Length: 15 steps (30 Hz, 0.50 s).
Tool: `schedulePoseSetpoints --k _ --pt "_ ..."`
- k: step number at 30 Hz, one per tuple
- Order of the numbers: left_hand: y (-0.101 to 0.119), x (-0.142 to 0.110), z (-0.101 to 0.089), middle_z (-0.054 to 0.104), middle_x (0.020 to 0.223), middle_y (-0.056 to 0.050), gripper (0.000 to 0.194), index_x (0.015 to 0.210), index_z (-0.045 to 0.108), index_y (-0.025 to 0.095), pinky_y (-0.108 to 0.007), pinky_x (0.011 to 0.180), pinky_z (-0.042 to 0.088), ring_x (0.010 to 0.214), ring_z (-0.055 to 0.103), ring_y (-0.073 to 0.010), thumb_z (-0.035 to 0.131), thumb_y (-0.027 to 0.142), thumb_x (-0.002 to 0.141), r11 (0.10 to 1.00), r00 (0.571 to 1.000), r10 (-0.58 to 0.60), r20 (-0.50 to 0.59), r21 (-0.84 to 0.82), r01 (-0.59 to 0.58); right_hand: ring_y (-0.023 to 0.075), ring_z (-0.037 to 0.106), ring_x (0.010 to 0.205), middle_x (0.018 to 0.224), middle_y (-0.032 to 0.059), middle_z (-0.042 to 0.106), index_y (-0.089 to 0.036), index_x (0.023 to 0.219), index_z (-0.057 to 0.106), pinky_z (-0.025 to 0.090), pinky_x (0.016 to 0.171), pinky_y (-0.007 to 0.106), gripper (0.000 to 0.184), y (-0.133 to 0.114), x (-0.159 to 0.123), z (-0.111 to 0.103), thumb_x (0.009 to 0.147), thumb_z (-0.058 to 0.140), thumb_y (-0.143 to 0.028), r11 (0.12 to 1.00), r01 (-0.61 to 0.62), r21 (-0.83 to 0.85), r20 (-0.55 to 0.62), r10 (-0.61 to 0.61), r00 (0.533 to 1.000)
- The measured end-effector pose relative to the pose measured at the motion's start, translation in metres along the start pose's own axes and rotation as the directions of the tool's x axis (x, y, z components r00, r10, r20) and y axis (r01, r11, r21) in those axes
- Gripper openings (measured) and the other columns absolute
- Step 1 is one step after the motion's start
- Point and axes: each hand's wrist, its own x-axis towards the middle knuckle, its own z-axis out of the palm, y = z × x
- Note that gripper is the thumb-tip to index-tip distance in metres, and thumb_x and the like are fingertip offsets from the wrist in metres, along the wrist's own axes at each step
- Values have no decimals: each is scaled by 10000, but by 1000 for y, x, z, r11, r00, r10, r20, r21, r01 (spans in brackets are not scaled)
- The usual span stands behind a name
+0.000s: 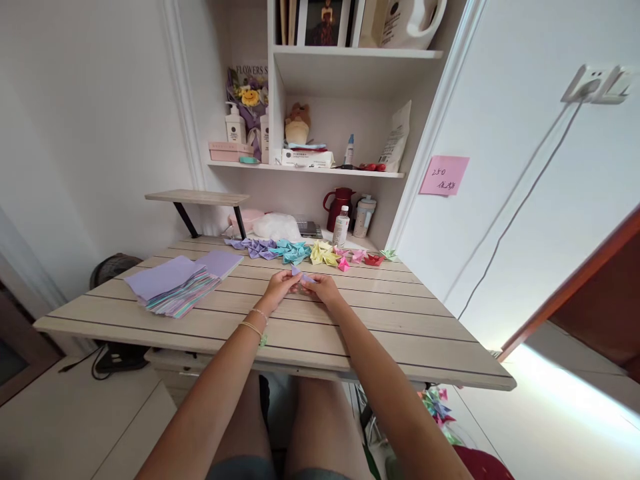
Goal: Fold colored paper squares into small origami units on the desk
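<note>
Between my hands, just above the desk [400,333], is a small piece of folded purple paper [306,277]. My left hand [281,287] pinches its left side, and my right hand [323,288] pinches its right side. Its exact folds are too small to make out. Beyond my fingers lies a row of folded paper figures: purple ones [261,249], blue ones [291,251], yellow ones [324,254], pink ones [358,255], a red one [374,260] and a green one [389,255]. A stack of coloured paper sheets [175,287], purple on top, lies left of my hands.
Behind the row stand a clear bottle [341,228], a dark red jug [341,207] and a tumbler [365,217]. A small raised shelf [197,197] stands at the back left. More folded paper figures [437,408] lie low on the right, below the desk.
</note>
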Motion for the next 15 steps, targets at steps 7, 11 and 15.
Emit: schedulePoseSetpoints --k 7,11,15 --pt "1 0 0 568 475 20 267 571 575 116 -185 466 433 440 518 -74 757 307 527 998 998 50 -49 29 -49 123 537 461 499 -14 580 -150 678 637 437 474 236 244 5 -2 -1 588 669 -374 997 -18 -71 -12 17 1000" --pt "1 0 -1 574 481 13 270 612 587 112 -184 456 439 430 519 -74 742 326 558 998 994 56 -97 9 -55 136 559 483 503 -19 594 -154 727 654 436 494 234 237 0 0 0 587 676 -345 987 40 -156 -69 -51 996" --pt "0 2 -3 588 534 7 283 696 580 111 -195 505 483 477 558 -78 732 326 591 997 985 49 -164 -43 -57 146 593 536 569 -12 635 -165 876 636 465 560 248 295 -6 2 -2 636 646 -336 973 96 -208 -125 -124 984"
